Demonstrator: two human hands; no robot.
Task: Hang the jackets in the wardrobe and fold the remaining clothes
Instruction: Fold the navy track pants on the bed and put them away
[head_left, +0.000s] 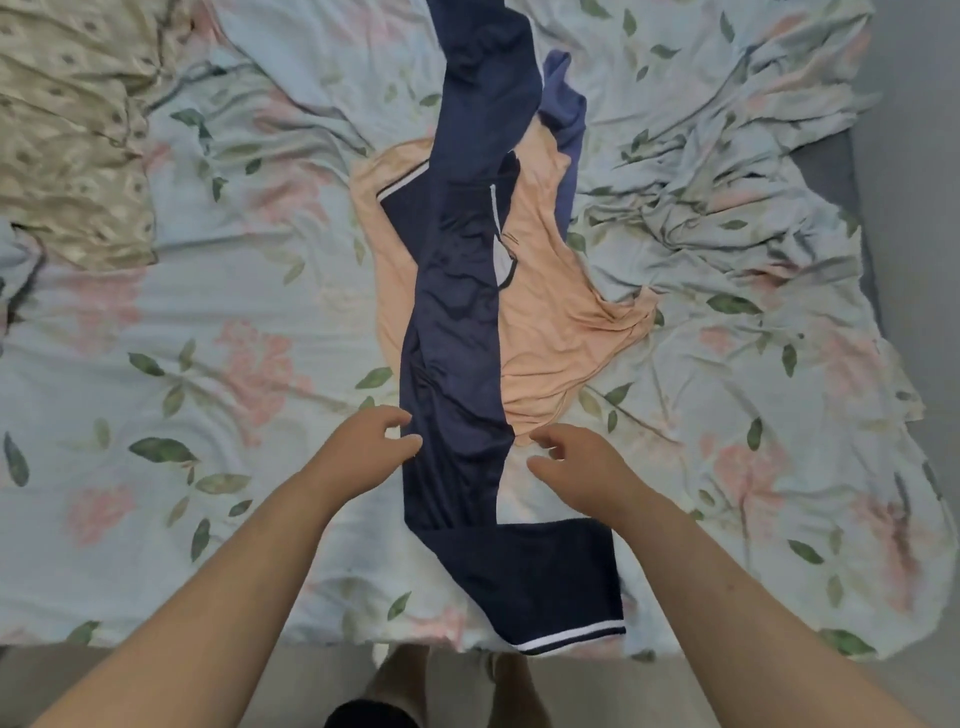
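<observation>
A long navy garment with white trim lies stretched down the middle of the bed, its near end bent to the right with a white-striped cuff. It lies over a peach top, and a blue-purple garment pokes out behind that. My left hand hovers at the navy garment's left edge, fingers apart, the thumb touching the cloth. My right hand is just right of the garment, fingers curled loosely and spread, holding nothing.
The bed carries a crumpled pale floral sheet. A beige patterned cloth lies bunched at the far left. The bed's near edge runs along the bottom, with floor and my feet below. A grey mattress edge shows at right.
</observation>
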